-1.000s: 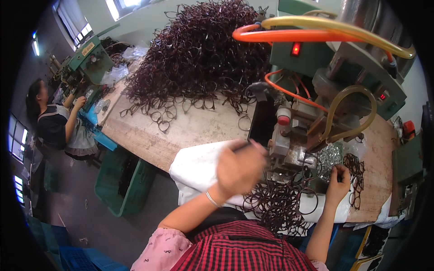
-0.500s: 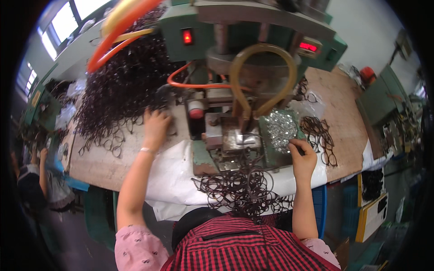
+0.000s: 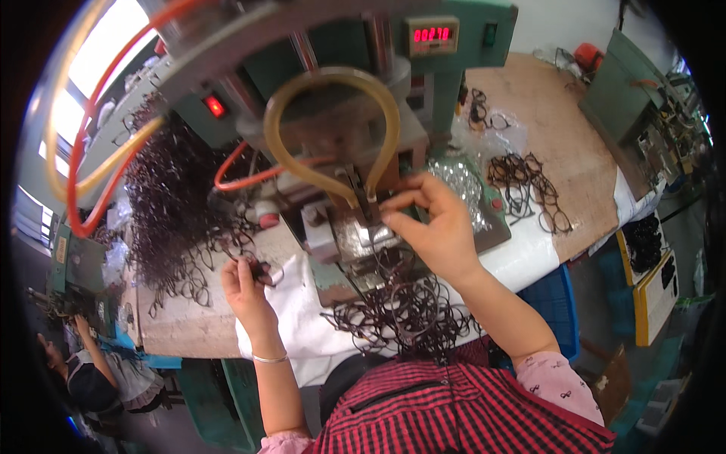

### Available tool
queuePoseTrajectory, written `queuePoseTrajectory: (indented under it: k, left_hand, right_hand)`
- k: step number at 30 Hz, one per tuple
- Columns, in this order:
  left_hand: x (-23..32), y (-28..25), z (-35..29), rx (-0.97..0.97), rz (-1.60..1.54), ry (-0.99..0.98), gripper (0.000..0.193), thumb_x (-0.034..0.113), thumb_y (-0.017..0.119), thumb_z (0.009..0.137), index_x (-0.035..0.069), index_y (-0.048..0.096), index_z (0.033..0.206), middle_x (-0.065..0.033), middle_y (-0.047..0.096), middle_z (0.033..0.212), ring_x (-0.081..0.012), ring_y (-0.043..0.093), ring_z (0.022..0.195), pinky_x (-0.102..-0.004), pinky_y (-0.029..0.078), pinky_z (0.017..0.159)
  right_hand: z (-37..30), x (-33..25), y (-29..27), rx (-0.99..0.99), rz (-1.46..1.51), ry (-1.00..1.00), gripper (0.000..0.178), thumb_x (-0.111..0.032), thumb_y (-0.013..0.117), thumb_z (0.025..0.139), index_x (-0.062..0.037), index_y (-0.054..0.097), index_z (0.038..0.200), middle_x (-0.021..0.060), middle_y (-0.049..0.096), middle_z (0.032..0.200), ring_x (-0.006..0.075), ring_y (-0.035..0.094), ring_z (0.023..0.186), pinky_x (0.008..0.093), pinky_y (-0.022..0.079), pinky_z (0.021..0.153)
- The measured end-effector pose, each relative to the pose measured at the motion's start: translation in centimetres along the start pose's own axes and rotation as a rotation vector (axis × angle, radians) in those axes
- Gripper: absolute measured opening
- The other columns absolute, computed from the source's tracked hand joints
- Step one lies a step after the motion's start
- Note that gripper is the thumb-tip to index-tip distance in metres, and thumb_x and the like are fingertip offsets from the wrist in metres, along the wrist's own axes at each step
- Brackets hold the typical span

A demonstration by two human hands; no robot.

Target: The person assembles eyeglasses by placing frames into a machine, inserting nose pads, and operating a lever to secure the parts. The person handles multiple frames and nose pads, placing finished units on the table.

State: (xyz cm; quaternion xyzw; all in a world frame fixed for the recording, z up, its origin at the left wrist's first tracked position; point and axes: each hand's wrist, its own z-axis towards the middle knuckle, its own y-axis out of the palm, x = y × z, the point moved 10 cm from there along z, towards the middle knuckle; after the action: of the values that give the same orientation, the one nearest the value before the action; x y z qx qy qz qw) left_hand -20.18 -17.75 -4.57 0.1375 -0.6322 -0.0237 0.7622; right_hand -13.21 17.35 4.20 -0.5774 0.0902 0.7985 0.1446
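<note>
My left hand point(image 3: 246, 291) pinches a dark spectacle frame point(image 3: 262, 272) beside the front of the big pile, over the pale table. My right hand point(image 3: 439, 227) reaches to the middle of a green press, its thumb and index finger closed beside the tool head point(image 3: 368, 208), just above the metal die block point(image 3: 363, 240). What those fingertips hold, if anything, is too small to make out. Behind the right hand stands a tray of small shiny metal pieces point(image 3: 473, 198), partly covered by it. Tangled dark spectacle frames point(image 3: 404, 318) hang at the press's front edge, against my checked apron.
A large heap of dark frames point(image 3: 170, 204) covers the table's left. More frames point(image 3: 529, 189) lie at the right. A looped yellowish hose point(image 3: 333, 76) and an orange hose point(image 3: 249, 181) cross the press. A blue crate point(image 3: 552, 306) stands below; a co-worker point(image 3: 98, 371) sits at far left.
My right hand has gone from the tray of metal pieces left to the press's tool head. My left hand has come back from the heap with a spectacle frame. The view has turned rightward.
</note>
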Motion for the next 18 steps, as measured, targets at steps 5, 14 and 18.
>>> queuePoseTrajectory:
  k: [5,14,18]
  left_hand:
    - [14.6,10.4,-3.8,-0.219,-0.282,0.488,0.012,0.002,0.049,0.102,0.004,0.051,0.113,-0.0109,0.059,0.105,-0.0182,0.059,0.095,-0.0307,0.053,0.080]
    - [16.5,13.7,-4.7,-0.376,-0.102,0.654,0.021,-0.002,0.057,0.093,0.000,0.052,0.113,-0.0170,0.061,0.104,-0.0255,0.066,0.088,-0.0393,0.060,0.077]
    - [15.8,17.9,-10.5,-0.686,0.302,0.994,0.020,-0.006,0.068,0.079,0.003,0.061,0.096,-0.0165,0.071,0.104,-0.0274,0.069,0.082,-0.0381,0.060,0.073]
  right_hand:
    - [-0.1,-0.1,0.5,-0.007,0.134,0.058,0.044,-0.007,0.076,0.083,0.0026,0.055,0.120,0.0067,0.073,0.092,0.0095,0.064,0.090,0.0264,0.050,0.086]
    - [-2.4,-0.8,0.9,-0.051,0.306,0.072,0.040,-0.001,0.069,0.088,-0.0008,0.059,0.127,0.0103,0.070,0.112,0.0166,0.065,0.105,0.0292,0.050,0.093]
    - [-2.4,1.5,-7.3,0.164,-1.160,-0.139,0.022,-0.012,0.074,0.077,-0.0049,0.073,0.098,0.0146,0.062,0.133,0.0350,0.050,0.133,0.0479,0.047,0.100]
